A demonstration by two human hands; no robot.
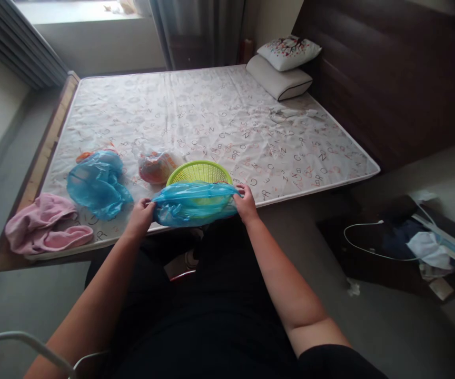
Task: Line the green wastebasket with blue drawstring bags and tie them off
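The mattress (pixel 196 116) spreads behind the basket (pixel 199 170), its pale cover softly rippled and printed with letters. Far right of the basket stands the headboard (pixel 385 73), dark and smooth, cut off above. Two pillows (pixel 285 68) lie stacked well behind the basket, to its right. The cloth (pixel 46 226), pink, fuzzy and crumpled, lies well left of the basket; nearer on that side is the loose bag (pixel 97 181), thin blue plastic, puffed and creased.

The held bag (pixel 191 204), glossy blue film, covers the basket's near side. Green shows through, but whether it wraps the basket or only hangs before it I cannot tell. The basket's mesh wall curves in lime plastic; its base is hidden. Just behind and left of it sits the bundle (pixel 155 167), reddish inside cloudy plastic, contents unclear.

The left hand (pixel 144 211) and right hand (pixel 245 201) pinch the held bag at either side of the basket.
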